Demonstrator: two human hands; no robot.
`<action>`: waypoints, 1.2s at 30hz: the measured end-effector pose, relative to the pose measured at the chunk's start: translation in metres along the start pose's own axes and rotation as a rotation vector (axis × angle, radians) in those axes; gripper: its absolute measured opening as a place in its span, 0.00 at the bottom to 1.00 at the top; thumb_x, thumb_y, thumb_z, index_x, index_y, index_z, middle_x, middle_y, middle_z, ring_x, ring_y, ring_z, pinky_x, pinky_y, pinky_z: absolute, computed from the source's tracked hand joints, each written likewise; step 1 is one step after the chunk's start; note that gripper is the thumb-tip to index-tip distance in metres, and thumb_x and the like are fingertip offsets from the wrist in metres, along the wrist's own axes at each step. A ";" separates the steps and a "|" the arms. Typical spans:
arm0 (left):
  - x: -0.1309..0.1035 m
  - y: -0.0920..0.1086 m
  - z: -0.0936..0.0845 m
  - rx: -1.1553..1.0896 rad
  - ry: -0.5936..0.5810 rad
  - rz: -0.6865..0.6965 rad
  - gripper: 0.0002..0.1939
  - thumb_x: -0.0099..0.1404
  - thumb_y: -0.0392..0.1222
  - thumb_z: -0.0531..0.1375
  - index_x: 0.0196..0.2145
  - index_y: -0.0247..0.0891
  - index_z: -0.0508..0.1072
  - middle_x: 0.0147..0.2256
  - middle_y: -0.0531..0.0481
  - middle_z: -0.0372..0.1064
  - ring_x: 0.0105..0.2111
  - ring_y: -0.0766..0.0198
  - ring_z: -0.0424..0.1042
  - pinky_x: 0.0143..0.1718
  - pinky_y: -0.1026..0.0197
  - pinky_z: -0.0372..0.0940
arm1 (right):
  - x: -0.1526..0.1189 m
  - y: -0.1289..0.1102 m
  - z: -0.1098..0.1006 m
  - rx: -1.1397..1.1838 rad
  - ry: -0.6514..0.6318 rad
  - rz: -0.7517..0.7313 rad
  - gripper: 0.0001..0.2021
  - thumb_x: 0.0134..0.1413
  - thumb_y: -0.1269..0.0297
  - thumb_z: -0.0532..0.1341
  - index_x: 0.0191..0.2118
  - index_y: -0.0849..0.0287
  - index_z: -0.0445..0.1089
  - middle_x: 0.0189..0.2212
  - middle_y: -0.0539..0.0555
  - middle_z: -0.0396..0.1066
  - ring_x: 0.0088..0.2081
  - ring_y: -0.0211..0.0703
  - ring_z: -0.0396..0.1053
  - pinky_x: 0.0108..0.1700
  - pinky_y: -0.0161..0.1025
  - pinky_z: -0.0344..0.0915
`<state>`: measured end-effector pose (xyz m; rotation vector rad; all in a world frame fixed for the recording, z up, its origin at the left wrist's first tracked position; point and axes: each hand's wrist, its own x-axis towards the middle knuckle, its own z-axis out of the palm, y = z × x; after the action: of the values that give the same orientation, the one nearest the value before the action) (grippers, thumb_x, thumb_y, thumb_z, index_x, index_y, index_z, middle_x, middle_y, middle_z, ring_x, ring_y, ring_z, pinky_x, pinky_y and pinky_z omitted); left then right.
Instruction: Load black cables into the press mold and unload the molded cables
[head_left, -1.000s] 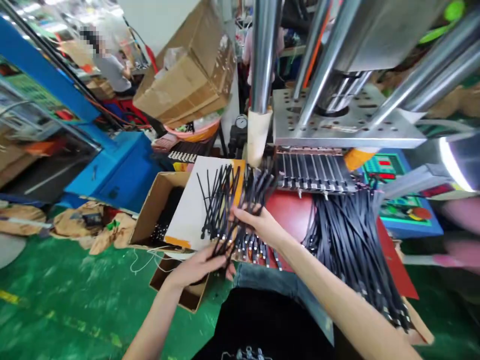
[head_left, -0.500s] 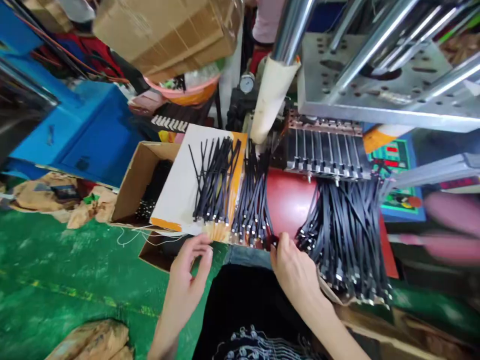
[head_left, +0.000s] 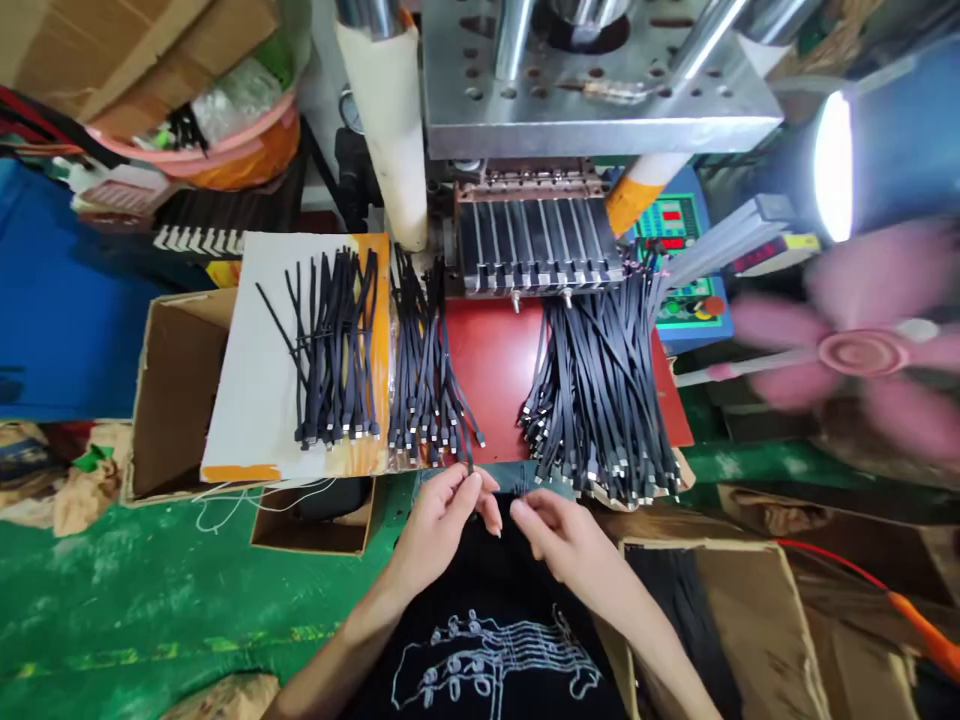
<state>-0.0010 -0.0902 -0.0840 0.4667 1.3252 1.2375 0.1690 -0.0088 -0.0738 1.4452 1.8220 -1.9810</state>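
My left hand (head_left: 448, 508) is closed at the table's front edge, its thumb and index finger pinched on a black cable that hangs from the middle bunch. My right hand (head_left: 553, 528) is just to the right, fingers curled together; what it holds, if anything, is too small to make out. Ahead of my left hand lies the middle bunch of black cables (head_left: 424, 375). Another bunch (head_left: 334, 350) rests on a white board (head_left: 255, 350) at the left. A large pile of black cables (head_left: 607, 390) spreads over the right of the red surface (head_left: 484, 370).
A metal press (head_left: 600, 135) stands over a clamp block (head_left: 532, 240) behind the red surface. At the right are a control panel (head_left: 679, 260) and a spinning pink fan (head_left: 862, 352). Cardboard boxes (head_left: 184, 400) stand at the left and lower right (head_left: 757, 620).
The view has swung right. My left hand has moved in to the middle bunch and closed on a cable. My right hand has drawn back from the table edge and now sits close beside it.
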 end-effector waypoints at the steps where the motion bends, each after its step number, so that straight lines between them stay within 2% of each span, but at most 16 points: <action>1: 0.000 0.004 -0.001 0.112 -0.007 0.020 0.23 0.75 0.62 0.60 0.39 0.37 0.77 0.28 0.50 0.79 0.29 0.61 0.78 0.40 0.60 0.72 | 0.007 0.003 0.002 0.169 0.058 0.041 0.29 0.60 0.32 0.59 0.36 0.58 0.71 0.20 0.45 0.64 0.18 0.33 0.55 0.19 0.32 0.50; 3: 0.000 0.009 -0.002 0.318 -0.012 0.046 0.21 0.77 0.58 0.57 0.40 0.37 0.79 0.34 0.45 0.83 0.35 0.56 0.82 0.44 0.57 0.73 | 0.023 0.006 0.009 0.508 0.128 0.085 0.35 0.50 0.23 0.61 0.34 0.56 0.67 0.16 0.40 0.55 0.14 0.30 0.47 0.14 0.31 0.42; 5: 0.003 0.010 -0.001 0.452 -0.025 0.058 0.21 0.77 0.55 0.56 0.42 0.38 0.81 0.39 0.43 0.85 0.40 0.53 0.84 0.49 0.54 0.73 | 0.034 0.006 0.019 0.761 0.181 0.071 0.36 0.42 0.22 0.65 0.31 0.54 0.64 0.14 0.37 0.49 0.13 0.29 0.41 0.13 0.29 0.38; 7: 0.009 0.009 0.002 0.478 -0.043 0.058 0.21 0.77 0.55 0.56 0.42 0.38 0.83 0.42 0.42 0.85 0.44 0.51 0.84 0.52 0.52 0.73 | 0.034 0.009 0.030 0.870 0.219 0.008 0.35 0.42 0.24 0.67 0.29 0.54 0.63 0.13 0.37 0.48 0.13 0.28 0.39 0.13 0.29 0.36; 9: 0.015 0.007 0.007 0.387 -0.063 0.030 0.22 0.75 0.58 0.59 0.40 0.37 0.83 0.41 0.42 0.85 0.43 0.50 0.85 0.53 0.52 0.74 | 0.026 0.018 0.040 0.807 0.188 -0.104 0.33 0.52 0.26 0.63 0.27 0.55 0.64 0.11 0.38 0.48 0.12 0.28 0.39 0.14 0.30 0.37; 12: 0.018 0.011 0.014 0.066 -0.096 -0.062 0.26 0.69 0.64 0.65 0.40 0.35 0.83 0.36 0.42 0.85 0.34 0.53 0.84 0.47 0.54 0.76 | 0.006 0.038 0.043 0.426 0.058 -0.329 0.31 0.66 0.36 0.59 0.21 0.59 0.68 0.10 0.44 0.54 0.14 0.29 0.47 0.19 0.31 0.45; 15: 0.009 0.023 0.017 -0.146 -0.149 -0.078 0.27 0.68 0.64 0.67 0.41 0.34 0.82 0.29 0.45 0.82 0.27 0.59 0.81 0.37 0.60 0.76 | -0.010 0.044 0.018 0.106 -0.136 -0.404 0.27 0.68 0.49 0.61 0.21 0.61 0.73 0.14 0.46 0.59 0.19 0.31 0.53 0.24 0.33 0.48; 17: -0.002 0.032 0.017 -0.097 -0.216 -0.034 0.24 0.71 0.62 0.66 0.39 0.34 0.82 0.26 0.47 0.81 0.25 0.62 0.79 0.35 0.62 0.74 | -0.014 0.031 -0.007 0.046 -0.336 -0.366 0.20 0.65 0.50 0.65 0.27 0.61 0.78 0.19 0.47 0.66 0.21 0.32 0.58 0.25 0.32 0.51; 19: -0.013 0.037 0.017 0.040 -0.288 0.005 0.25 0.75 0.61 0.62 0.38 0.34 0.83 0.26 0.46 0.81 0.25 0.62 0.79 0.35 0.62 0.74 | -0.010 0.008 -0.026 0.120 -0.382 -0.379 0.18 0.59 0.46 0.70 0.39 0.59 0.81 0.29 0.49 0.72 0.27 0.35 0.64 0.28 0.33 0.59; 21: -0.020 0.036 0.016 0.214 -0.298 0.029 0.26 0.76 0.61 0.59 0.39 0.34 0.83 0.29 0.45 0.83 0.27 0.60 0.81 0.41 0.59 0.75 | 0.000 -0.018 -0.032 0.287 -0.190 -0.448 0.22 0.59 0.41 0.69 0.44 0.58 0.81 0.32 0.50 0.71 0.30 0.37 0.65 0.31 0.34 0.63; 23: -0.022 0.032 0.013 0.399 -0.253 0.035 0.25 0.77 0.59 0.57 0.38 0.36 0.84 0.31 0.46 0.84 0.32 0.57 0.83 0.48 0.56 0.74 | 0.013 -0.039 -0.025 0.407 0.079 -0.513 0.22 0.65 0.41 0.65 0.37 0.58 0.79 0.27 0.48 0.66 0.27 0.36 0.62 0.31 0.35 0.62; 25: -0.018 0.032 0.009 0.535 -0.236 0.035 0.24 0.78 0.57 0.57 0.36 0.38 0.85 0.34 0.46 0.85 0.38 0.54 0.84 0.53 0.54 0.73 | 0.024 -0.051 -0.015 0.413 0.211 -0.547 0.23 0.68 0.45 0.63 0.30 0.59 0.76 0.23 0.47 0.62 0.25 0.35 0.58 0.29 0.35 0.58; 29: 0.006 0.057 -0.001 0.563 -0.130 0.204 0.21 0.73 0.56 0.63 0.53 0.40 0.82 0.51 0.43 0.83 0.52 0.49 0.80 0.57 0.51 0.72 | 0.033 -0.050 0.001 0.279 0.214 -0.644 0.21 0.70 0.50 0.63 0.29 0.58 0.77 0.25 0.49 0.65 0.28 0.38 0.62 0.31 0.36 0.60; 31: 0.021 0.080 -0.003 0.523 -0.038 0.342 0.23 0.72 0.56 0.64 0.57 0.40 0.80 0.52 0.42 0.82 0.51 0.51 0.80 0.56 0.52 0.73 | 0.033 -0.046 0.003 0.197 0.200 -0.685 0.19 0.70 0.52 0.62 0.30 0.57 0.79 0.26 0.50 0.67 0.29 0.40 0.65 0.34 0.37 0.61; 34: 0.035 0.112 -0.003 0.558 -0.034 0.478 0.14 0.75 0.50 0.62 0.43 0.41 0.85 0.41 0.45 0.83 0.41 0.57 0.80 0.46 0.58 0.73 | 0.034 -0.042 0.003 0.113 0.241 -0.731 0.15 0.70 0.57 0.63 0.34 0.54 0.82 0.31 0.53 0.73 0.33 0.42 0.70 0.36 0.38 0.66; 36: 0.037 0.124 -0.003 0.581 -0.078 0.512 0.14 0.75 0.46 0.62 0.36 0.42 0.86 0.38 0.47 0.82 0.38 0.59 0.79 0.43 0.59 0.73 | 0.036 -0.042 0.000 0.103 0.321 -0.769 0.11 0.70 0.59 0.63 0.38 0.52 0.83 0.36 0.55 0.76 0.36 0.45 0.73 0.39 0.40 0.69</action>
<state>-0.0617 -0.0158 0.0034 1.3179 1.5461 1.2038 0.1230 0.0215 -0.0667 1.2492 2.7795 -2.2545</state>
